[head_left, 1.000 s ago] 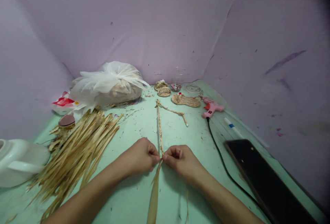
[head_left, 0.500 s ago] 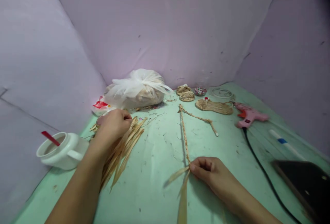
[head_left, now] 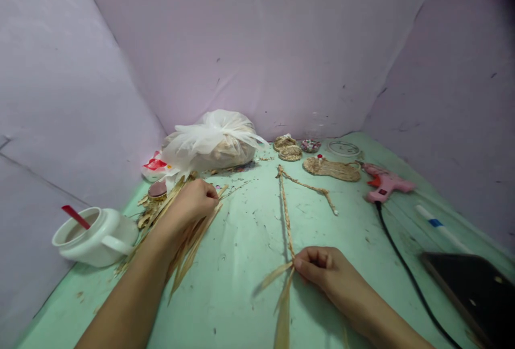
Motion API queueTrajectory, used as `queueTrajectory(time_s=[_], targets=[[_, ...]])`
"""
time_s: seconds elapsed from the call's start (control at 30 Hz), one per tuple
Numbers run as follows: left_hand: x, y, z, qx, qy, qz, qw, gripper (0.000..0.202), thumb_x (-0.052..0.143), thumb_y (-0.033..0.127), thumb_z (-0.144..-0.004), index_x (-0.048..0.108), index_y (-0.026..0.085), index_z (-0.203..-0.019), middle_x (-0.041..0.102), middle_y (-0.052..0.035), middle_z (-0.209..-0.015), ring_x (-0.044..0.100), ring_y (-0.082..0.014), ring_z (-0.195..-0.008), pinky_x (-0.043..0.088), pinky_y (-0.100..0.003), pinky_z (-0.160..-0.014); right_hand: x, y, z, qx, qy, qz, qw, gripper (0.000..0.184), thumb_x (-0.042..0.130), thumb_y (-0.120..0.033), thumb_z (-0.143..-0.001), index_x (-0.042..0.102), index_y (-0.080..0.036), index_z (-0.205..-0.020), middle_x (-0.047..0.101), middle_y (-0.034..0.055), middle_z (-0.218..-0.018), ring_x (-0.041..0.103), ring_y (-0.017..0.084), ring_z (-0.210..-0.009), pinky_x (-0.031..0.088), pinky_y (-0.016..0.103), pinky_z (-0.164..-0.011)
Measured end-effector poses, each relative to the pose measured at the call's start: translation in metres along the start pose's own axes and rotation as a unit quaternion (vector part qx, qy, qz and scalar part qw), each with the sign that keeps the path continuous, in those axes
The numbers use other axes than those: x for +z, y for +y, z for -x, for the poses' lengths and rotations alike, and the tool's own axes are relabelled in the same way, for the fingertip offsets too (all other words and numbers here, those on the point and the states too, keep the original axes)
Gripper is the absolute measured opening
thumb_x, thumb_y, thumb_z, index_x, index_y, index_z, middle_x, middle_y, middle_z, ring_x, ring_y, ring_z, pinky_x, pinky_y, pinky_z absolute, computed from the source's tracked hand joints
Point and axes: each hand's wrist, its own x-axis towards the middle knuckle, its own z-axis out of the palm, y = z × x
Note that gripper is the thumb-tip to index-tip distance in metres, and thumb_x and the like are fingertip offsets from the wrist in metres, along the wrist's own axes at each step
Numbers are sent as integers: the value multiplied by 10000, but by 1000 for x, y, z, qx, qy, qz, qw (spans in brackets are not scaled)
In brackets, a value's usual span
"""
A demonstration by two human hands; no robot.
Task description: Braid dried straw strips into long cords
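Observation:
A thin braid of dried leaf strips point(head_left: 285, 207) runs down the table, bent at its far end. My right hand point(head_left: 322, 268) pinches its near end, where loose strips point(head_left: 284, 306) fan out toward me and to the left. On the left, my left hand point(head_left: 197, 199) is over a pile of dried, straw-coloured strips point(head_left: 193, 258). Its fingers are curled at the far ends of the pile, and whatever they grasp is hidden.
A knotted white plastic bag point(head_left: 219, 142) lies at the back. At left stands a white pot point(head_left: 100, 236) with a red stick. Right are a pink glue gun point(head_left: 388, 183), its black cord, a white tube point(head_left: 442, 228) and a dark phone-like slab point(head_left: 470, 295). Woven pieces point(head_left: 333, 169) lie behind.
My left hand has shifted right across the strip pile, uncovering a round mauve-topped object and more strips behind it. My right hand keeps its pinch on the braid. The view has shifted slightly.

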Motion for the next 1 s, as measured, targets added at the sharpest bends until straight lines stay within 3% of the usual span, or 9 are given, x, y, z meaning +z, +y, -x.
queueTrajectory(time_s=[0.2, 0.3, 0.4, 0.5, 0.6, 0.73, 0.83, 1.0], targets=[[-26, 4, 13, 11, -72, 201, 977, 112, 554, 265, -593, 549, 154, -586, 441, 43, -453, 355, -58, -402, 262, -182, -397, 1, 2, 0, -19, 3, -2, 1000, 247, 599, -344, -621, 498, -145, -514, 371, -50, -442, 252, 44, -397, 161, 212, -401], [-40, 11, 26, 17, -13, 253, 967, 127, 594, 268, -589, 546, 152, -609, 418, 53, -460, 328, -42, -403, 236, -165, -384, 1, 1, 1, -14, 5, -11, 1000, 238, 605, -341, -610, 505, -143, -520, 384, -46, -447, 271, 47, -399, 174, 211, -403], [-50, 17, 40, 32, 51, 341, 938, 162, 615, 300, -594, 552, 161, -651, 428, 53, -472, 333, -38, -399, 233, -157, -378, 0, -1, 3, -8, 5, -12, 1000, 235, 603, -328, -610, 494, -144, -512, 390, -43, -449, 275, 46, -401, 171, 209, -400], [-50, 26, 50, 47, 15, 387, 921, 171, 620, 316, -586, 553, 170, -646, 431, 53, -462, 321, -38, -381, 230, -162, -367, 1, -2, 3, -10, 6, -12, 1000, 239, 590, -333, -623, 488, -145, -515, 384, -46, -453, 265, 45, -405, 167, 207, -396], [-34, 35, 46, 54, -25, 314, 948, 131, 599, 288, -587, 570, 162, -611, 444, 45, -441, 356, -55, -396, 269, -177, -392, 1, -1, 3, -17, 10, -6, 1000, 250, 595, -324, -621, 472, -150, -492, 366, -53, -439, 248, 44, -406, 171, 206, -401], [4, 45, 11, 44, 76, 146, 985, 133, 516, 250, -622, 609, 156, -613, 559, -2, -534, 490, -116, -518, 352, -216, -497, 2, -1, 2, -23, 14, -4, 1000, 238, 594, -288, -618, 465, -151, -473, 372, -53, -430, 253, 47, -410, 187, 207, -410], [27, 49, -25, 33, 153, -40, 987, 183, 449, 179, -633, 631, 170, -640, 629, -57, -659, 562, -178, -662, 378, -251, -579, 3, -2, 2, -25, 18, -13, 999, 210, 583, -264, -620, 475, -149, -482, 385, -51, -435, 268, 49, -411, 199, 206, -416], [42, 53, -63, -12, 97, -140, 985, 219, 474, 149, -600, 646, 177, -733, 654, -116, -818, 588, -242, -801, 399, -279, -628, 2, 0, -1, -46, 21, 5, 999, 187, 551, -191, -632, 478, -143, -467, 402, -42, -430, 287, 51, -427, 222, 199, -437]])
